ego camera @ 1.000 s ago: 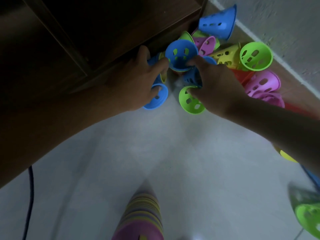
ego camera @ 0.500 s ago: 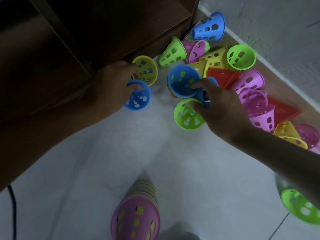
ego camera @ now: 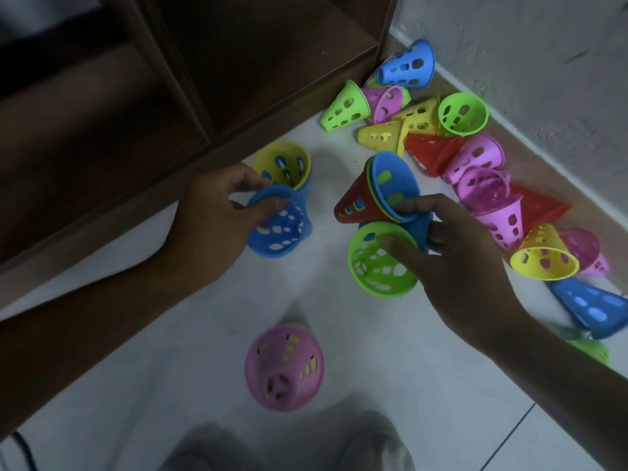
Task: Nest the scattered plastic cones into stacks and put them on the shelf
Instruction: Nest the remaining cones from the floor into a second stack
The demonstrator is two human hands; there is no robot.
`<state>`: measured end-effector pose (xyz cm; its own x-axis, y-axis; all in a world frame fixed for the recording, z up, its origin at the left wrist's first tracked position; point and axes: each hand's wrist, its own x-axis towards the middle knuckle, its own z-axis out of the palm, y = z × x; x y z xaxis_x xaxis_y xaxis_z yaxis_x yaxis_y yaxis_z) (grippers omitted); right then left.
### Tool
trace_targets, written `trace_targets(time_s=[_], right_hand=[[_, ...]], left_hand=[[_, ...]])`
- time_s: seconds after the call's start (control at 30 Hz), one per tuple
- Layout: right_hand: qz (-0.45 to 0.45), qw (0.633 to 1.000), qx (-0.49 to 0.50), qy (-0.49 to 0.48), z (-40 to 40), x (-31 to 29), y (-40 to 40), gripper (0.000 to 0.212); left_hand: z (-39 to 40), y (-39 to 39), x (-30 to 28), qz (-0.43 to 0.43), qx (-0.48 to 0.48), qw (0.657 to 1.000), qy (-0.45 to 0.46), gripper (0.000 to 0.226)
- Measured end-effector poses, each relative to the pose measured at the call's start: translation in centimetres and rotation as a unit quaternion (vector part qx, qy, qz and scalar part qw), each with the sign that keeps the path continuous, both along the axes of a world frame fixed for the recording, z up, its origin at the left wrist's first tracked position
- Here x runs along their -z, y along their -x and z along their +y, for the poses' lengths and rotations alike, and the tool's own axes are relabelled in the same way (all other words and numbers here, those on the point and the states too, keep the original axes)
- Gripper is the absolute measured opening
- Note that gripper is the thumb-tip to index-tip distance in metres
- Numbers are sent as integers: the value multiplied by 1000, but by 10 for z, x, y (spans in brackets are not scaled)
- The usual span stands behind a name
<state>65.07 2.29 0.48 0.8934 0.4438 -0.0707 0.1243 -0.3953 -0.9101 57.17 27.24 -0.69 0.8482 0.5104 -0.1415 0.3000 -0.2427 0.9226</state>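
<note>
Early going. Left hand point(ego camera: 217, 215) grips a blue cone point(ego camera: 280, 229); right hand point(ego camera: 452, 246) pinches a short nested stack point(ego camera: 377, 195) plus a green cone point(ego camera: 380, 263). Pink stack point(ego camera: 283, 367) stands on the floor point(ego camera: 170, 334). Many loose cones point(ego camera: 475, 158) remain along the wall; shelf point(ego camera: 255, 62) appears bare.

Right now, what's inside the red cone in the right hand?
Nested in the red cone is a blue cone, with a green rim edge between them. Whether more cones sit deeper is hidden.
</note>
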Motion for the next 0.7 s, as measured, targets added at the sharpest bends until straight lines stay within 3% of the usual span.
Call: trace_targets(time_s=[0.27, 0.43, 0.6, 0.7], right_hand=[[82, 990, 31, -112, -4, -46, 54, 32], [83, 984, 85, -132, -9, -61, 81, 29], [64, 992, 97, -54, -21, -52, 94, 28], [-30, 997, 55, 54, -27, -48, 99, 29]], left_hand=[[-32, 36, -35, -49, -32, 998, 2, 18], [-39, 52, -52, -93, -29, 995, -14, 27], [-42, 64, -70, -166, -66, 984, 28, 16], [-44, 67, -83, -202, -92, 973, 69, 14]])
